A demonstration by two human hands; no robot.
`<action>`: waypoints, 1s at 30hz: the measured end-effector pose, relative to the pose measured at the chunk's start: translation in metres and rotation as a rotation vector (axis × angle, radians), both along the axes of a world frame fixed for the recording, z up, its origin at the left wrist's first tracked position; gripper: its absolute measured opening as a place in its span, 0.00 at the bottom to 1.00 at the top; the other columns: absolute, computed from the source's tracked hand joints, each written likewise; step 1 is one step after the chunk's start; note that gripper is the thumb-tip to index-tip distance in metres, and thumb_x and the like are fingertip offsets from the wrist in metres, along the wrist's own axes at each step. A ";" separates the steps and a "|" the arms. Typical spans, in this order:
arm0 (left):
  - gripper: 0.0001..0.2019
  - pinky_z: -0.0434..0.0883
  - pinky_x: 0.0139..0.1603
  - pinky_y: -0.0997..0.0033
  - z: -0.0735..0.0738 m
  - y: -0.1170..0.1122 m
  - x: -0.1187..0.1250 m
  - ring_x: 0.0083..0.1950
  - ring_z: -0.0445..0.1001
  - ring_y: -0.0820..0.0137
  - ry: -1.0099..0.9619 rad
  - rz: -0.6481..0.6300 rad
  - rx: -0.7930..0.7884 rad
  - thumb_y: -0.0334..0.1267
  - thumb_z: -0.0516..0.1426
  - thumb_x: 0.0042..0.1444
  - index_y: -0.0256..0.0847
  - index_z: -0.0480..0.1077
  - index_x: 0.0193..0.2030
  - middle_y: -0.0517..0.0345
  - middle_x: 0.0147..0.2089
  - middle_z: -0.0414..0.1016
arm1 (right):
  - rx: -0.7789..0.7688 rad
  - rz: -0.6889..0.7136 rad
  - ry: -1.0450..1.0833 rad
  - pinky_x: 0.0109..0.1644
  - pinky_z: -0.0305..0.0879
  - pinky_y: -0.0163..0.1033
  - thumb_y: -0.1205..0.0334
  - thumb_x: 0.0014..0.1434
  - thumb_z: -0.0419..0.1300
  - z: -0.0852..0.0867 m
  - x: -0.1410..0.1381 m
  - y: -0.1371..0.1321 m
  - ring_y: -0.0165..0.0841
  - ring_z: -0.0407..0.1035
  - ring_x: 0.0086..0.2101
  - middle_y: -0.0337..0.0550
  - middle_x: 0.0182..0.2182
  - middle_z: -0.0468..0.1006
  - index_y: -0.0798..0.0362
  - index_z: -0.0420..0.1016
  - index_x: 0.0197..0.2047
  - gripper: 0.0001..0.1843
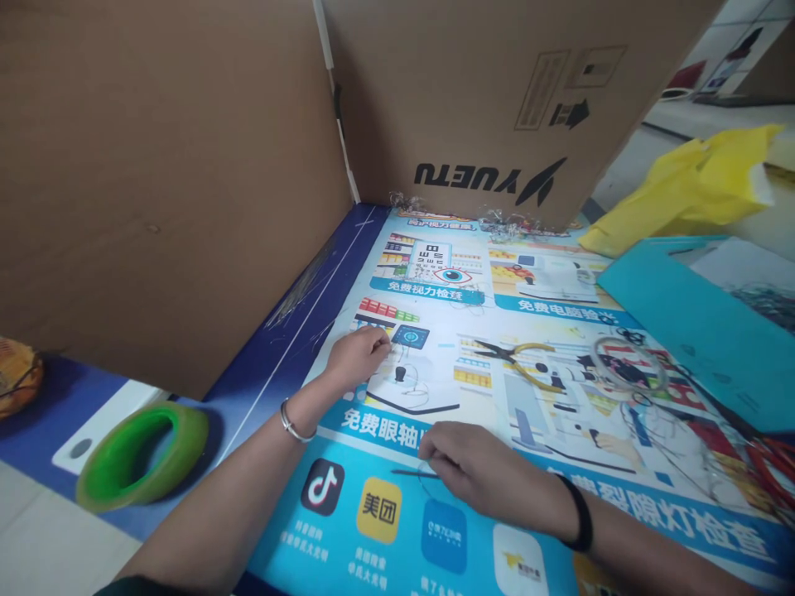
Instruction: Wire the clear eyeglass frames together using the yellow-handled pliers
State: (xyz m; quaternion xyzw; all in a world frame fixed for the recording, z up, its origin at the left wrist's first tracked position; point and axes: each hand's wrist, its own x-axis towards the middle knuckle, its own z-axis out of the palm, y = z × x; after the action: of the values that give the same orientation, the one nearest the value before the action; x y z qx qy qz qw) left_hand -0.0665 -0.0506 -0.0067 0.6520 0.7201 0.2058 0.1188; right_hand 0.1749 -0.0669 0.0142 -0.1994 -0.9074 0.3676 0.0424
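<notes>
My left hand [360,352] rests on a printed poster [435,530] that covers the table, its fingers pinched together on something too small to make out, perhaps thin wire. A silver bangle circles that wrist. My right hand [475,472] lies nearer me, fingers closed around a thin dark rod or wire [413,473] that sticks out to the left. A black band sits on the right wrist. Fine wire loops lie on the poster between the two hands.
Yellow-handled pliers [518,358] and a coil of wire [627,364] lie right of centre. A green tape roll [140,455] sits at left. Cardboard walls [167,165] stand behind and left. A teal folder [689,323], a yellow bag [696,190] and red-handled tools [773,463] are at right.
</notes>
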 end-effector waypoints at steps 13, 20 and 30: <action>0.14 0.69 0.41 0.72 0.006 -0.035 0.011 0.41 0.72 0.70 -0.120 -0.316 0.119 0.25 0.50 0.52 0.42 0.73 0.39 0.56 0.39 0.72 | -0.004 -0.238 0.073 0.41 0.67 0.37 0.69 0.59 0.47 -0.005 0.006 0.038 0.34 0.72 0.39 0.44 0.42 0.78 0.50 0.74 0.48 0.19; 0.15 0.71 0.40 0.69 0.002 -0.047 0.008 0.42 0.72 0.69 -0.109 -0.386 0.100 0.23 0.48 0.53 0.40 0.72 0.41 0.54 0.42 0.72 | 0.274 -0.127 -0.189 0.37 0.65 0.40 0.71 0.56 0.47 -0.006 -0.004 0.035 0.38 0.71 0.36 0.47 0.36 0.77 0.49 0.68 0.57 0.27; 0.15 0.71 0.41 0.68 0.001 -0.044 0.005 0.42 0.72 0.69 -0.130 -0.404 0.066 0.24 0.48 0.54 0.39 0.72 0.41 0.54 0.42 0.73 | 0.285 -0.041 -0.315 0.33 0.60 0.38 0.73 0.55 0.47 -0.001 0.003 0.040 0.37 0.69 0.33 0.45 0.33 0.74 0.44 0.66 0.58 0.30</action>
State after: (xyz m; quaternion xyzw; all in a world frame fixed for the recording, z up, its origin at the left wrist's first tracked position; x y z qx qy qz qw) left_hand -0.0618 -0.0943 -0.0061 0.7718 0.5586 0.2430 0.1822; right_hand 0.1780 -0.0270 0.0133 -0.2649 -0.9413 0.1988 -0.0648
